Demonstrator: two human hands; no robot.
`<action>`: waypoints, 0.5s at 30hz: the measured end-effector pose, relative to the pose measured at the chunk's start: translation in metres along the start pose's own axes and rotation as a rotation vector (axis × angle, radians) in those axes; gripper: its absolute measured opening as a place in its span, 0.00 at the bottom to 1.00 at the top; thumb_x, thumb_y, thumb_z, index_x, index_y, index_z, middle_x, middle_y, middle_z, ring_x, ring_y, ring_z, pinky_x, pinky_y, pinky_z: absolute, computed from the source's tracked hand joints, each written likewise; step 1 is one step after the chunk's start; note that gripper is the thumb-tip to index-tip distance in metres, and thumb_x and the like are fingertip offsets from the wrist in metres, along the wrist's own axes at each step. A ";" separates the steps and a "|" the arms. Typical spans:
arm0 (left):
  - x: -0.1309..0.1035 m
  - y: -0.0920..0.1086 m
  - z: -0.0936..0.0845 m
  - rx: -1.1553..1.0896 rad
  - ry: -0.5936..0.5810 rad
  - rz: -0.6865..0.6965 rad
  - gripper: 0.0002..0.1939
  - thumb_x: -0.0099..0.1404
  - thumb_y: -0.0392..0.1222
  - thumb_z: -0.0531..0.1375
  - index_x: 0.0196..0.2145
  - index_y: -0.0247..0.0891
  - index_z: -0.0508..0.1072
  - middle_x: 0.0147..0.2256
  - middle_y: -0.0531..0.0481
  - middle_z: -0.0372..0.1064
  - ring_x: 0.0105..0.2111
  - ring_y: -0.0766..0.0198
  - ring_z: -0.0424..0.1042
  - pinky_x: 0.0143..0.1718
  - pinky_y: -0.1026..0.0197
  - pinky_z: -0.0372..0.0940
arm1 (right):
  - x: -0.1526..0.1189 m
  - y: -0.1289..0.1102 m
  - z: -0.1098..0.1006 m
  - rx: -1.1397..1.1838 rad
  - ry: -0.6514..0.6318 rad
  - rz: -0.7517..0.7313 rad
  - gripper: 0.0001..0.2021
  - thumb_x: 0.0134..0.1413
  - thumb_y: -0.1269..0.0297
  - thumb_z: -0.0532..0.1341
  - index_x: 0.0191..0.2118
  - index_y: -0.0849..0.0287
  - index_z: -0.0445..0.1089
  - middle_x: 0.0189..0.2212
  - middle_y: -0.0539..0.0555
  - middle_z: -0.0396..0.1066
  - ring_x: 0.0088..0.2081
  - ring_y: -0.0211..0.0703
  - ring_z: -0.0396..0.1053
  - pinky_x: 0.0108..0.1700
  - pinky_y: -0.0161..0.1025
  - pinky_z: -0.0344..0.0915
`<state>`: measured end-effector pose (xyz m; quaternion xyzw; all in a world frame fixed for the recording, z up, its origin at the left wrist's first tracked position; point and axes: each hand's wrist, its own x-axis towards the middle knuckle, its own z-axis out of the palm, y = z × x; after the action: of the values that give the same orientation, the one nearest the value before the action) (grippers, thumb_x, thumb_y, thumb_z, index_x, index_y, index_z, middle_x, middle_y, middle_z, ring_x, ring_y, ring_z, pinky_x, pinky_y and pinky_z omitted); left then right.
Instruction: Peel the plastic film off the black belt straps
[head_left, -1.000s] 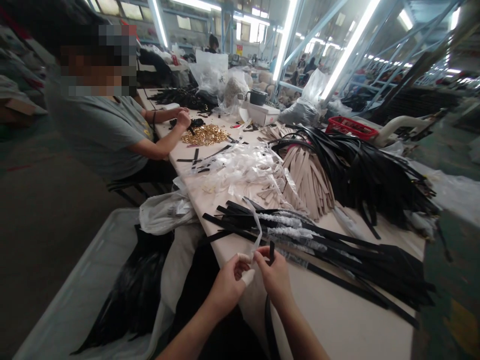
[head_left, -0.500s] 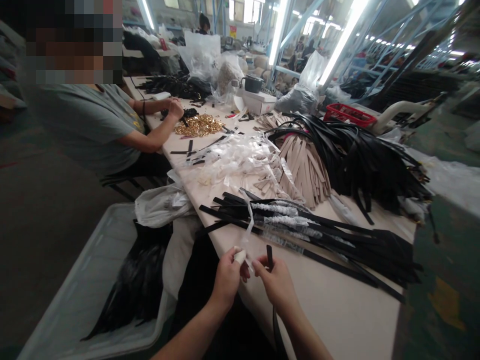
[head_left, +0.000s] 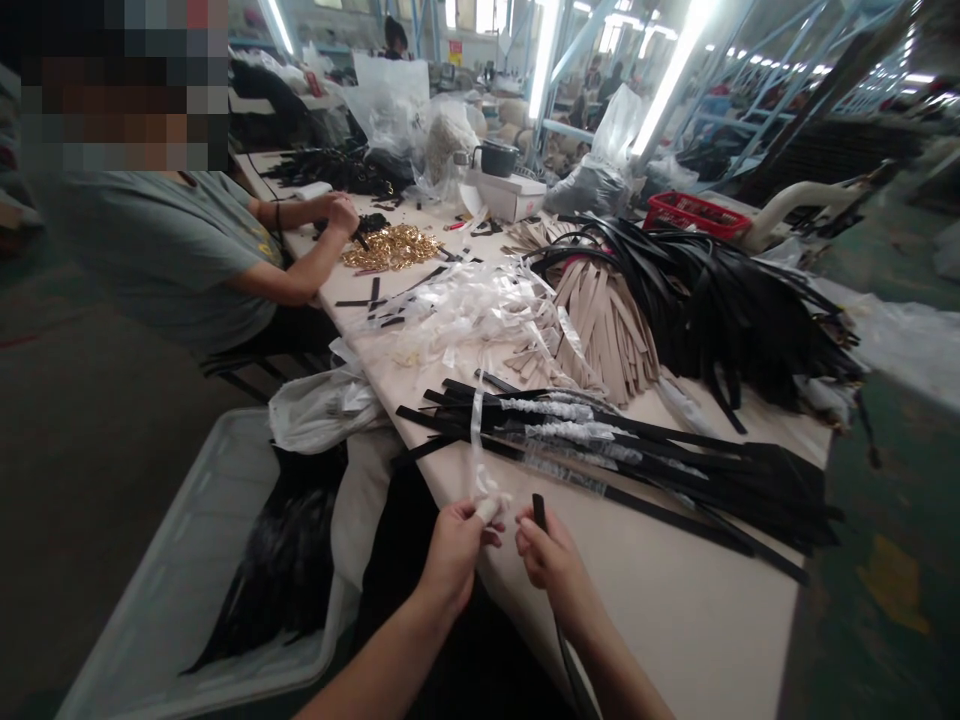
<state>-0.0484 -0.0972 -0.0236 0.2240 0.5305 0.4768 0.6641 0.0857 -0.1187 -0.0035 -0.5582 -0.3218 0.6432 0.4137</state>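
My left hand (head_left: 459, 545) is closed on a strip of clear plastic wrap (head_left: 478, 430), which runs up from the fingers over the ends of the black straps. A pale covering wraps a finger or thumb of that hand. Close beside it, my right hand (head_left: 551, 555) is closed around a black strap (head_left: 538, 512); the strap's end stands up above the fist and its length hangs down past the wrist. Just beyond both hands lie several black straps (head_left: 675, 520), partly wrapped in crinkled clear plastic (head_left: 559, 432).
A heap of loose plastic strips (head_left: 480, 305) lies on the table (head_left: 675, 620), beside beige straps (head_left: 600, 330) and a black strap pile (head_left: 720, 300). A co-worker (head_left: 165, 250) sits at left near gold buckles (head_left: 394, 247). A plastic bin (head_left: 187, 560) holding black pieces stands at lower left.
My hands have drawn slightly apart; the right one has come away from the plastic strip. The strip now hangs straighter from my left hand. The view has shifted slightly.
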 end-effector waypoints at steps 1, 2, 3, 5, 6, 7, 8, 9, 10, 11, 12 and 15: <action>0.002 0.002 0.001 -0.031 0.020 -0.006 0.15 0.51 0.48 0.71 0.29 0.31 0.80 0.26 0.46 0.73 0.24 0.67 0.68 0.24 0.67 0.62 | -0.004 0.000 -0.001 0.077 -0.067 0.054 0.15 0.56 0.51 0.62 0.38 0.59 0.70 0.23 0.46 0.66 0.16 0.29 0.51 0.19 0.29 0.44; 0.004 0.004 0.002 -0.063 0.033 -0.015 0.15 0.51 0.48 0.71 0.28 0.31 0.80 0.26 0.47 0.73 0.25 0.67 0.68 0.24 0.67 0.62 | -0.007 0.000 0.000 0.130 -0.138 0.092 0.16 0.59 0.50 0.60 0.38 0.60 0.70 0.22 0.46 0.65 0.16 0.28 0.50 0.19 0.28 0.43; 0.005 0.005 0.003 -0.094 0.043 -0.026 0.15 0.51 0.48 0.72 0.28 0.31 0.79 0.27 0.47 0.73 0.25 0.68 0.68 0.24 0.67 0.62 | -0.011 -0.001 0.000 0.154 -0.203 0.108 0.17 0.62 0.49 0.57 0.38 0.61 0.70 0.22 0.47 0.66 0.16 0.28 0.52 0.19 0.29 0.44; 0.007 0.006 0.007 -0.144 0.053 -0.053 0.16 0.50 0.48 0.72 0.28 0.31 0.79 0.27 0.47 0.73 0.25 0.69 0.68 0.25 0.68 0.62 | -0.015 0.000 0.003 0.147 -0.275 0.107 0.23 0.64 0.46 0.53 0.36 0.64 0.71 0.20 0.49 0.67 0.16 0.30 0.55 0.19 0.29 0.47; 0.008 0.007 0.009 -0.161 0.052 -0.067 0.16 0.50 0.49 0.72 0.28 0.32 0.79 0.27 0.47 0.73 0.24 0.69 0.68 0.25 0.68 0.62 | -0.016 0.001 0.005 0.142 -0.294 0.106 0.25 0.64 0.44 0.53 0.36 0.64 0.71 0.19 0.49 0.67 0.15 0.30 0.56 0.19 0.29 0.48; 0.009 0.007 0.011 -0.173 0.050 -0.078 0.17 0.50 0.50 0.72 0.28 0.32 0.79 0.27 0.47 0.73 0.24 0.69 0.68 0.25 0.68 0.63 | -0.016 0.001 0.006 0.145 -0.302 0.110 0.26 0.64 0.43 0.53 0.36 0.64 0.72 0.18 0.49 0.67 0.14 0.30 0.55 0.18 0.29 0.47; 0.009 0.007 0.013 -0.182 0.043 -0.090 0.18 0.50 0.50 0.73 0.28 0.32 0.79 0.26 0.48 0.73 0.23 0.68 0.69 0.25 0.67 0.63 | -0.016 0.002 0.008 0.152 -0.303 0.117 0.26 0.63 0.42 0.53 0.36 0.64 0.72 0.18 0.49 0.67 0.14 0.29 0.55 0.17 0.29 0.47; 0.009 0.008 0.014 -0.190 0.030 -0.103 0.18 0.49 0.51 0.73 0.28 0.32 0.78 0.25 0.48 0.73 0.22 0.68 0.69 0.24 0.67 0.63 | -0.015 0.003 0.009 0.162 -0.302 0.125 0.26 0.62 0.41 0.54 0.36 0.64 0.72 0.18 0.49 0.67 0.13 0.29 0.54 0.17 0.29 0.46; 0.008 0.008 0.015 -0.199 0.018 -0.114 0.18 0.49 0.51 0.73 0.28 0.32 0.78 0.24 0.48 0.72 0.22 0.68 0.69 0.24 0.67 0.63 | -0.014 0.004 0.011 0.173 -0.297 0.130 0.27 0.62 0.41 0.55 0.35 0.64 0.72 0.17 0.48 0.67 0.13 0.29 0.53 0.16 0.29 0.46; 0.007 0.008 0.016 -0.205 0.005 -0.124 0.18 0.49 0.51 0.73 0.28 0.32 0.78 0.24 0.48 0.72 0.21 0.68 0.69 0.23 0.67 0.63 | -0.013 0.004 0.011 0.183 -0.292 0.134 0.26 0.61 0.41 0.55 0.35 0.64 0.72 0.17 0.48 0.67 0.13 0.29 0.53 0.16 0.29 0.46; 0.005 0.008 0.017 -0.207 -0.009 -0.134 0.18 0.50 0.51 0.73 0.28 0.32 0.78 0.23 0.49 0.72 0.21 0.68 0.69 0.22 0.68 0.62 | -0.012 0.005 0.012 0.192 -0.289 0.141 0.26 0.61 0.42 0.55 0.36 0.64 0.72 0.17 0.48 0.67 0.13 0.29 0.52 0.16 0.28 0.46; -0.002 0.007 0.016 -0.144 -0.093 -0.179 0.18 0.52 0.52 0.71 0.28 0.32 0.77 0.23 0.48 0.72 0.18 0.68 0.68 0.17 0.69 0.59 | -0.007 0.005 0.012 0.188 -0.293 0.199 0.21 0.61 0.47 0.58 0.32 0.63 0.70 0.15 0.47 0.65 0.13 0.29 0.51 0.16 0.28 0.43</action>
<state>-0.0362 -0.0929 -0.0118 0.1495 0.4815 0.4417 0.7421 0.0733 -0.1265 -0.0026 -0.4465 -0.2603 0.7827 0.3469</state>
